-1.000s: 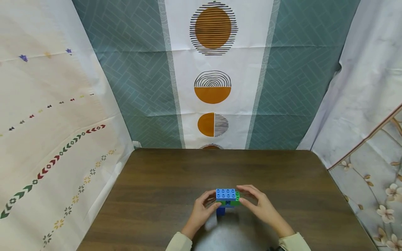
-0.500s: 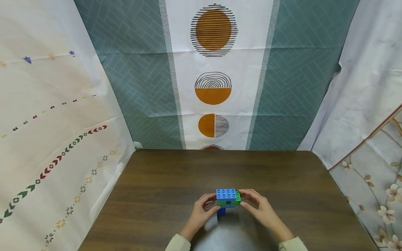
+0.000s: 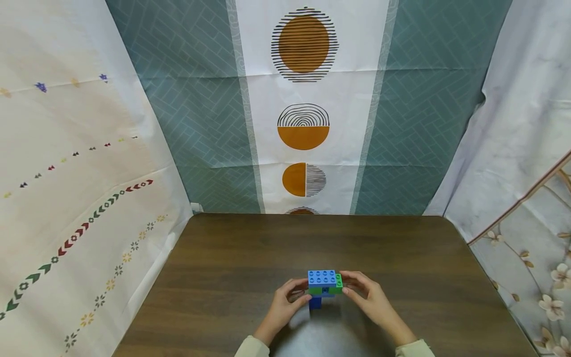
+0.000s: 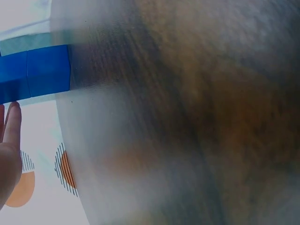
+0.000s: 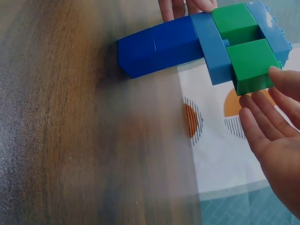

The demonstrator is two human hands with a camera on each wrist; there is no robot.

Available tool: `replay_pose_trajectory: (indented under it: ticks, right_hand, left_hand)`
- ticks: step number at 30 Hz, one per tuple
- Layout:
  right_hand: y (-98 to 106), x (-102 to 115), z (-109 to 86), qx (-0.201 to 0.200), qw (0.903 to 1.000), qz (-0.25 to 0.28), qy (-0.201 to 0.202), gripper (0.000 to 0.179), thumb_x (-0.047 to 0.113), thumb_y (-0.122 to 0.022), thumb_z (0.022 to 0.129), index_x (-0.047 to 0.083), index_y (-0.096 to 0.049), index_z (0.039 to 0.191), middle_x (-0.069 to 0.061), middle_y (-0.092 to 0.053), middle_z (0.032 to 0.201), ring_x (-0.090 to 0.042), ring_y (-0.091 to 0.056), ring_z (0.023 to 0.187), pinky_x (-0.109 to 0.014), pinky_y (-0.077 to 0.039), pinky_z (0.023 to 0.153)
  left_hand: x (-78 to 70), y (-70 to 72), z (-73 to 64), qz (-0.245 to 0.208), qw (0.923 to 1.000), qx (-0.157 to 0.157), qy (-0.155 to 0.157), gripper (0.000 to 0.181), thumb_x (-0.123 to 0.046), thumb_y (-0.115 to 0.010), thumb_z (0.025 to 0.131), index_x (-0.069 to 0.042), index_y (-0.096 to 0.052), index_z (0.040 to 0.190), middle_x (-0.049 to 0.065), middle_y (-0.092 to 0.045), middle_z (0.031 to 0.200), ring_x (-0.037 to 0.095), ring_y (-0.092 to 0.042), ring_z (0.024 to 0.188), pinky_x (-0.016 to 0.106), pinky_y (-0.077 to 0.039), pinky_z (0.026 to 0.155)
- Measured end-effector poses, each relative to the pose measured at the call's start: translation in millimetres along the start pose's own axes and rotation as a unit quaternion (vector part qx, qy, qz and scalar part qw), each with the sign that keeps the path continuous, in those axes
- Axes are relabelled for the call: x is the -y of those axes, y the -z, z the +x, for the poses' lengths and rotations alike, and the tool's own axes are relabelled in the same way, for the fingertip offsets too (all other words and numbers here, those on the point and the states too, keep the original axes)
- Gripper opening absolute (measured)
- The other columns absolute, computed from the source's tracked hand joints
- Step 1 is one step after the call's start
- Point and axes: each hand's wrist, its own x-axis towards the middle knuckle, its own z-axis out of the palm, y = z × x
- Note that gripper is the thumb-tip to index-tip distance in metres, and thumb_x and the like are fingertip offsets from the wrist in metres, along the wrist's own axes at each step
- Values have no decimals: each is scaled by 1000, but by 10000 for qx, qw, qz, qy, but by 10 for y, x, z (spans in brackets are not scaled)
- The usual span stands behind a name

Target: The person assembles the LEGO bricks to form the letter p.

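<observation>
A toy brick tower [image 3: 322,278] stands on the table between both hands. Its column is two dark blue bricks [image 5: 159,44], one on the other. Above them lies a lighter blue brick [image 5: 212,49], then two green bricks [image 5: 255,63] side by side with a narrow gap, capped by a studded blue brick [image 3: 321,277]. My left hand [image 3: 283,305] holds the tower's left side, thumb in front and fingers behind. On the right, my right hand [image 3: 368,295] pinches the protruding green brick, its thumb [image 5: 283,79] against it. Most of the left hand is hidden in the left wrist view.
The brown wooden table [image 3: 223,258] reaches back to a hanging teal and white cloth [image 3: 303,84]. A pale patterned cloth [image 3: 89,208] hangs at the left. Another with flowers [image 3: 548,277] hangs at the right.
The left thumb has slid slightly down off the green brick, and the right fingers have shifted lower at the tower's right side. The tower stays in place; the view shifts a little.
</observation>
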Motion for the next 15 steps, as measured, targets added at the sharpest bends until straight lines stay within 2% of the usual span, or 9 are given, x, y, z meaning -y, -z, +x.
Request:
replay_pose_trajectory:
  ticks: [3,5,11,15]
  right_hand:
    - [-4,0,-3,-6,10000,51,-44,37,-4,-63,89,-2,-56,126,-20,-62,114,-14,-62,103,-23,-53,87]
    - [-8,0,-7,-16,9999,76,-97,36,-3,-63,90,-2,-56,126,-20,-62,114,-14,-62,103,-23,-52,87]
    - [-27,3,-7,-58,9997,136,-203,35,-2,-63,91,-3,-56,125,-20,-62,114,-14,-61,102,-21,-52,86]
    - [-31,3,7,-100,9995,216,-194,35,-3,-62,91,-10,-54,125,-21,-61,113,-13,-62,102,-20,-52,86]
  left_hand:
    - [-126,10,0,-94,9999,42,97,33,1,-69,86,6,-62,117,21,-62,111,26,-63,106,43,-52,91]
    - [-160,14,4,-127,9997,54,183,33,1,-69,86,7,-62,117,21,-61,111,26,-62,106,41,-52,91]
    - [-147,17,16,-52,9998,5,195,31,0,-69,86,6,-62,116,20,-62,111,34,-62,105,35,-53,91]
    - [-143,13,23,-94,9999,-18,129,31,1,-68,86,7,-62,116,22,-61,110,41,-60,105,40,-52,91]
